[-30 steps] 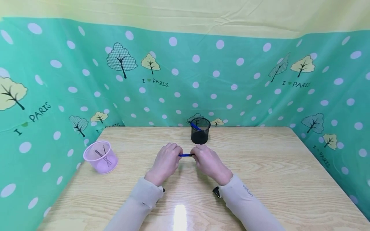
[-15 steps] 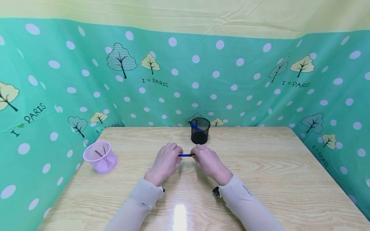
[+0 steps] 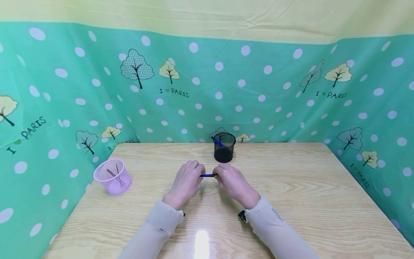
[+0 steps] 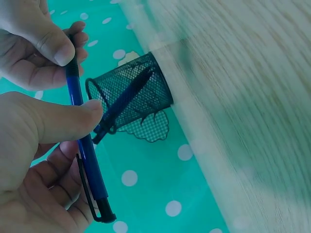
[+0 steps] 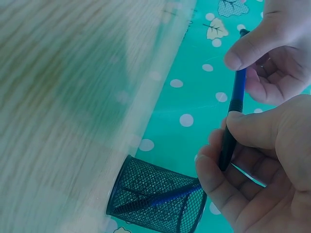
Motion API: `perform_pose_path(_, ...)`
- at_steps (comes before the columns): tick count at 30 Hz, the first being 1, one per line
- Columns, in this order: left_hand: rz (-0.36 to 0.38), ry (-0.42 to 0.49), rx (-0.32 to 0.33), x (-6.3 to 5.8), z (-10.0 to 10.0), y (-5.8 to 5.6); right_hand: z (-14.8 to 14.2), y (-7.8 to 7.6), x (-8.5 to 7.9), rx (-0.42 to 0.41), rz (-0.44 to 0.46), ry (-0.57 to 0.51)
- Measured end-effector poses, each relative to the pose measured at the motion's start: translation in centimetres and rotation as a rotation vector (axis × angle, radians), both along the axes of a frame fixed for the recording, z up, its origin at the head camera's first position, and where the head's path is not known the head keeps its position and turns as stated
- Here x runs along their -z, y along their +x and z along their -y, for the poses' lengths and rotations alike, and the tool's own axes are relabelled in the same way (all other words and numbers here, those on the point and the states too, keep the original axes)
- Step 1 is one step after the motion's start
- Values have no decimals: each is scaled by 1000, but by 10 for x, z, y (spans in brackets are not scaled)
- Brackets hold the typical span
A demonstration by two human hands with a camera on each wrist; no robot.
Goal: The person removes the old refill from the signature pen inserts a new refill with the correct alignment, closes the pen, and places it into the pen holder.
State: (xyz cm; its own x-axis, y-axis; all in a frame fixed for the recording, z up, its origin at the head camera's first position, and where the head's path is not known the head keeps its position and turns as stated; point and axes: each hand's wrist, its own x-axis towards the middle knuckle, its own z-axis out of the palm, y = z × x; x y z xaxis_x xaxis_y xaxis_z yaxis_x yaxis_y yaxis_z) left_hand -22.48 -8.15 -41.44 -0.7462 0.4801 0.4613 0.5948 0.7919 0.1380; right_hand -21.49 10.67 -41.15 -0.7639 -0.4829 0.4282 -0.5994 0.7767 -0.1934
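Note:
A blue pen [image 3: 207, 175] with black ends is held level between both hands above the table. My left hand [image 3: 186, 182] pinches its blue barrel near the clip end, as the left wrist view shows, thumb on top of the pen [image 4: 89, 150]. My right hand [image 3: 235, 183] grips the black grip section at the tip end between thumb and fingers, seen closest in the right wrist view on the pen [image 5: 237, 92]. Just beyond the hands stands a black mesh pen holder [image 3: 223, 153] with another blue pen [image 3: 218, 141] leaning inside it.
A pink mesh pen holder [image 3: 118, 187] with a few thin dark sticks, perhaps pencils, stands at the table's left edge. The wooden table [image 3: 307, 201] is bordered at the back and sides by a green dotted cloth [image 3: 271, 86].
Both hands keep the same hold on the pen, with no clear movement. The view has tilted very slightly.

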Motion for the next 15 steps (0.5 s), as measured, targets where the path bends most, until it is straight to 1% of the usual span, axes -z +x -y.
perform_pose_path(7, 4, -17, 20, -1, -1, -1, -2, 0, -1, 16, -5, 5)
perform_pose_path(15, 10, -43, 6, -1, 1, 2, -1, 0, 1, 8, -2, 6)
